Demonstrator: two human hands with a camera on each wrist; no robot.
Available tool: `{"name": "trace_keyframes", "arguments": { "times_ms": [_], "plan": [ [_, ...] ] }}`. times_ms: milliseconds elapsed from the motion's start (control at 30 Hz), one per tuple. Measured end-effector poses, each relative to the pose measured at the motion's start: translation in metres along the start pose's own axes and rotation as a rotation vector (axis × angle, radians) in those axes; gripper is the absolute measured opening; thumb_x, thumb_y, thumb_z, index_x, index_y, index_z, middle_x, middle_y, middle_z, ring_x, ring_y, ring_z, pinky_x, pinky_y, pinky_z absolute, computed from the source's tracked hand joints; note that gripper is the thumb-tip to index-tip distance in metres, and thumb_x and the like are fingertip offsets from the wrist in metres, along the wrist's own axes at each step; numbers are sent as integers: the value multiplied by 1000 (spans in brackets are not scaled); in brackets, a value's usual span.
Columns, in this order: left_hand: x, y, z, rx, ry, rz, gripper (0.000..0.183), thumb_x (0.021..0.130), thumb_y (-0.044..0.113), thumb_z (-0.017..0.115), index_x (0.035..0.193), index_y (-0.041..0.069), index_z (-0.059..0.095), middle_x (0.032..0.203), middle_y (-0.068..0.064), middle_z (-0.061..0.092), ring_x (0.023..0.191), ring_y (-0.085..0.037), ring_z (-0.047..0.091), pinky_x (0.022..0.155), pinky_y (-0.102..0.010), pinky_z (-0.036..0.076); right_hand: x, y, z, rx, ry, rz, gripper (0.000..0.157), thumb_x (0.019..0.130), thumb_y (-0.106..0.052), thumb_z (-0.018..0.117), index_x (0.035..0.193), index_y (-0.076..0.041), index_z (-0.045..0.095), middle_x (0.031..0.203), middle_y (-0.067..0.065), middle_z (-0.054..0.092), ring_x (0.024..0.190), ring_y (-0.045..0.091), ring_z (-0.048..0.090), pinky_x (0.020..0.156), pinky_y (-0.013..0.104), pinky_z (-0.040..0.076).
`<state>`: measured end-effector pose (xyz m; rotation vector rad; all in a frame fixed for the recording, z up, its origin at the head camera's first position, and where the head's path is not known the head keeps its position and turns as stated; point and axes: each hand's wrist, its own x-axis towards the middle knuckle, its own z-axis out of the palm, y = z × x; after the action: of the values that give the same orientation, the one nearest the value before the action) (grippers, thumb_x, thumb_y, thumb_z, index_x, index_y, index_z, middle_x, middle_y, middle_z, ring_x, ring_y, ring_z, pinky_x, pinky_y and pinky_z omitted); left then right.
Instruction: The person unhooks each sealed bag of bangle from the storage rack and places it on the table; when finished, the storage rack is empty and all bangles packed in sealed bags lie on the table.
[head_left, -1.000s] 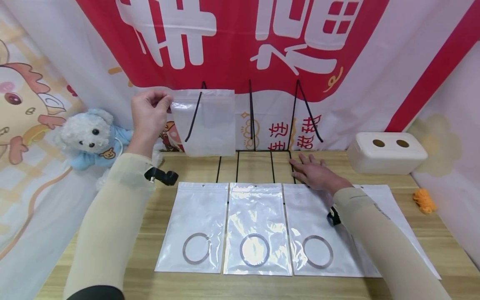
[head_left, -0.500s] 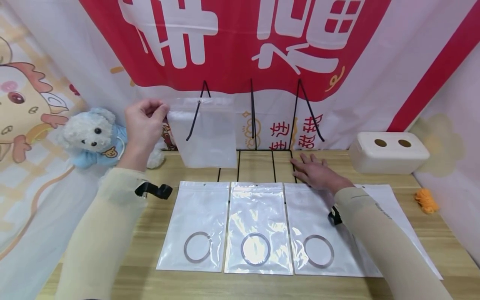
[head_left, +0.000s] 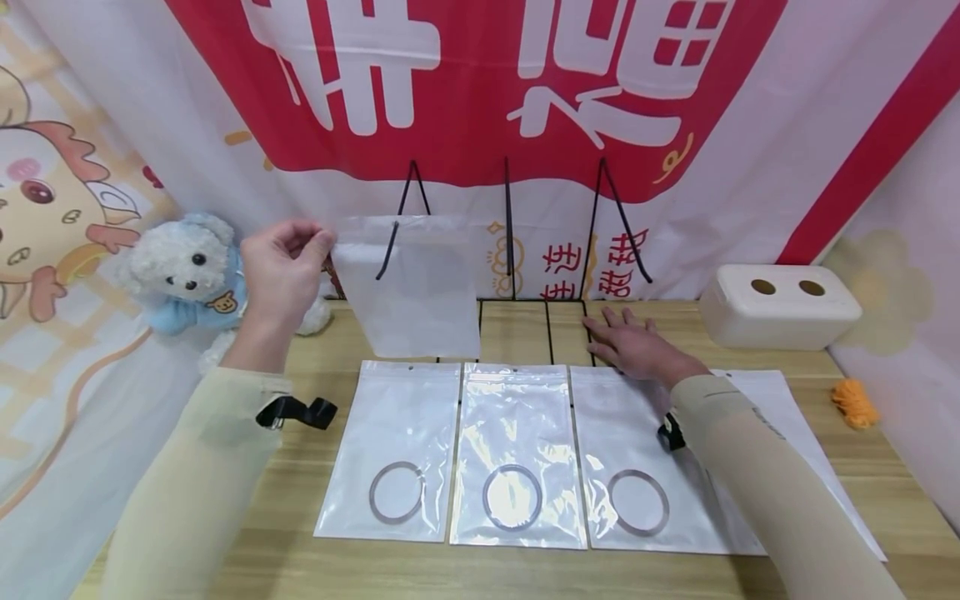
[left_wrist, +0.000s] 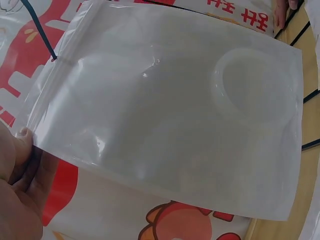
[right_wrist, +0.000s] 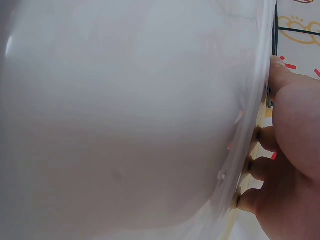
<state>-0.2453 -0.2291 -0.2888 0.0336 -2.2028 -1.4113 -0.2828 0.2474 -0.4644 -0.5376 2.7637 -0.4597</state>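
Observation:
My left hand [head_left: 281, 271] pinches the upper left corner of a white zip bag [head_left: 420, 292]. The bag hangs upright at the left arm of a black wire rack [head_left: 510, 233], whose tip [left_wrist: 54, 56] reaches the punched hole near the zip strip. A round ring shape [left_wrist: 255, 87] shows through the bag in the left wrist view. My right hand [head_left: 633, 346] rests with spread fingers on the rack's base at the right. In the right wrist view, a pale bag [right_wrist: 125, 115] fills most of the picture beside the right hand's fingers.
Several flat zip bags lie in a row in front, among them a left bag [head_left: 408, 417], a middle bag [head_left: 517, 425] and a third bag [head_left: 615, 433], each with a ring. A white box with two holes [head_left: 780, 308], orange yarn [head_left: 855, 404] and a plush bear [head_left: 183, 267] stand around.
My left hand has moved down and slightly left, lowering the bag along the rack's left arm towards its tip. The right hand stays on the rack's base.

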Motion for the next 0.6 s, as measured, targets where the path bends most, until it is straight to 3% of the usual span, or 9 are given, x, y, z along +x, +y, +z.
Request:
{"name": "trace_keyframes", "arguments": {
  "times_ms": [233,467,600],
  "plan": [
    [-12,-2,-6,-103,7,26,6,100,12,77,97,8,80,80,17,73,73,-2,72,73,-15,62,2,2,1,-12,1,-3,64,117,-43,41,173,-17,24,179,29,6,162,62,0,124,84,-3],
    [-25,0,-12,-113,22,49,8,100,8,77,101,0,80,81,19,74,75,-1,72,74,-14,61,2,2,1,-7,1,-7,64,117,-44,42,173,-17,25,179,30,7,161,63,0,124,84,-3],
    [-31,2,-17,-82,19,38,6,100,10,77,99,6,81,83,20,74,77,-2,71,74,-12,61,2,2,1,-2,0,-1,64,117,-44,41,173,-18,25,179,29,6,162,62,-1,124,84,-4]
  ]
}}
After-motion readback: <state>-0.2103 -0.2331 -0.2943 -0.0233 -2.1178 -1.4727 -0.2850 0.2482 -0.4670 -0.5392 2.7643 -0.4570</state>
